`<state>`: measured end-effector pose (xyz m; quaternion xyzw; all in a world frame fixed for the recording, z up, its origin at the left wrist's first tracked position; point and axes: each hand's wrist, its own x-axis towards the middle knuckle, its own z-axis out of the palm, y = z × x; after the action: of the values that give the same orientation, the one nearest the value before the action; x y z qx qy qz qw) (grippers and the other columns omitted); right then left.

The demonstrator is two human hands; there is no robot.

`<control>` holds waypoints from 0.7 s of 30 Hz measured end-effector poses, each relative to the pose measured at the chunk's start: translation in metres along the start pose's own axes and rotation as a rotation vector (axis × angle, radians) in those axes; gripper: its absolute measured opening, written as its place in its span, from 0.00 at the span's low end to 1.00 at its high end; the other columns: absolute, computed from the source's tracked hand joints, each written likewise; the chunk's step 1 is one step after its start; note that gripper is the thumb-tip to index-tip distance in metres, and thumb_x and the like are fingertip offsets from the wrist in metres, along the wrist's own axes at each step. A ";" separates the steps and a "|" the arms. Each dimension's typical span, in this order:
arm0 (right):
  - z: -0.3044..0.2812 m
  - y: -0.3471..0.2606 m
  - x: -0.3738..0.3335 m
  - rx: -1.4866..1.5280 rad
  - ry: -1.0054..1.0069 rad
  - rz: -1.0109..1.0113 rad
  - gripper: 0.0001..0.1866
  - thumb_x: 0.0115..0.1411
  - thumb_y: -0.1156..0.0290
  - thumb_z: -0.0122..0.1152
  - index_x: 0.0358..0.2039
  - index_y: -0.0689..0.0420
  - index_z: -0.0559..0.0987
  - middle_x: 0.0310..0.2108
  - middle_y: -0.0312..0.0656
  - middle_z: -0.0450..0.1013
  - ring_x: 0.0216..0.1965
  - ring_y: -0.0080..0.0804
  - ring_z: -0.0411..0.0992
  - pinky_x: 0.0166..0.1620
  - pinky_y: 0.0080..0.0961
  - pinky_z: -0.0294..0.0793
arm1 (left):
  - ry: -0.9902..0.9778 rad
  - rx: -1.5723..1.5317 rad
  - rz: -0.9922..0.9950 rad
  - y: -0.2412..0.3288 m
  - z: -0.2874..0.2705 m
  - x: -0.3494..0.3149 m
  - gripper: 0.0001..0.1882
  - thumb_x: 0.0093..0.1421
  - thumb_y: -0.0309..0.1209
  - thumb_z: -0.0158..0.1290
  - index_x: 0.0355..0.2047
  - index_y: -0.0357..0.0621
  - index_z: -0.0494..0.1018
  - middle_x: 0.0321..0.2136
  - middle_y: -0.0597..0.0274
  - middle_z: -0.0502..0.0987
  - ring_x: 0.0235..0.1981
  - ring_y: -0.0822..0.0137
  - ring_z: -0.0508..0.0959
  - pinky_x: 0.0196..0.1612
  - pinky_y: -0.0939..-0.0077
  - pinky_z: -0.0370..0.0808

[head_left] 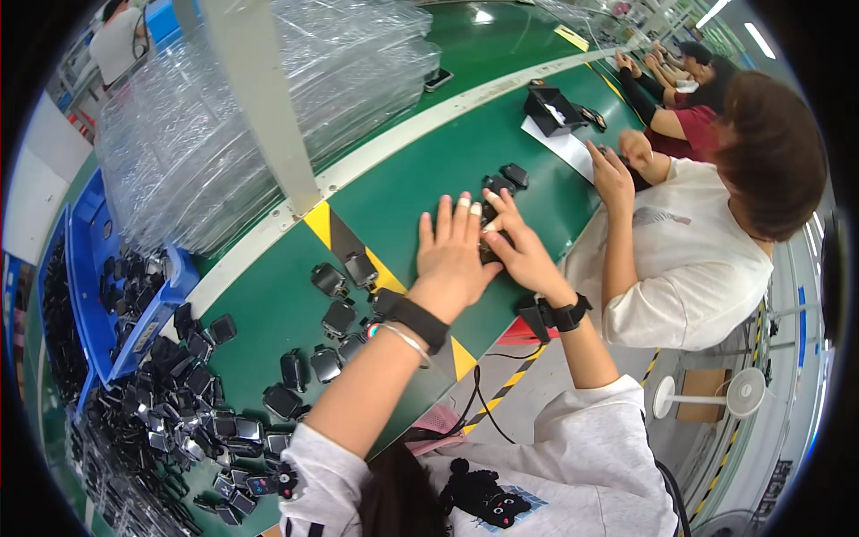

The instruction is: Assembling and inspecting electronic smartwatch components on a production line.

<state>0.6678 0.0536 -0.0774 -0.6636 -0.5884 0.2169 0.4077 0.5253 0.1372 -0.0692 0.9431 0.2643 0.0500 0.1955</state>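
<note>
My left hand [450, 259] lies palm down on the green bench with its fingers spread; pale wraps cover some of its fingers. Close beside it, my right hand [525, 255] reaches over a small group of black watch-like devices, fingers apart. One black device [488, 252] sits between the two hands, partly hidden under the right fingers. Just beyond the fingertips is another black watch-like device [514, 174]. Left of my left forearm, several similar devices [338, 318] with glossy faces are spread on the bench.
A large heap of black devices [192, 421] covers the lower left, next to a blue bin [139, 336]. Clear plastic trays [268, 116] are stacked behind a white post [259, 98]. At right, a co-worker [689, 233] sits near a black box [555, 112].
</note>
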 end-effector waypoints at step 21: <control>0.065 -0.100 -0.067 0.722 0.129 0.210 0.05 0.60 0.81 0.53 0.36 0.64 0.77 0.50 0.45 0.70 0.43 0.30 0.73 0.46 0.26 0.72 | 0.130 0.009 -0.018 -0.023 -0.070 -0.154 0.41 0.51 0.46 0.60 0.58 0.34 0.58 0.55 0.48 0.63 0.59 0.50 0.59 0.59 0.50 0.56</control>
<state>0.5431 0.0054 -0.0483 -0.5465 -0.3759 0.4085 0.6270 0.3690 0.0995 -0.0130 0.9362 0.2852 0.1081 0.1744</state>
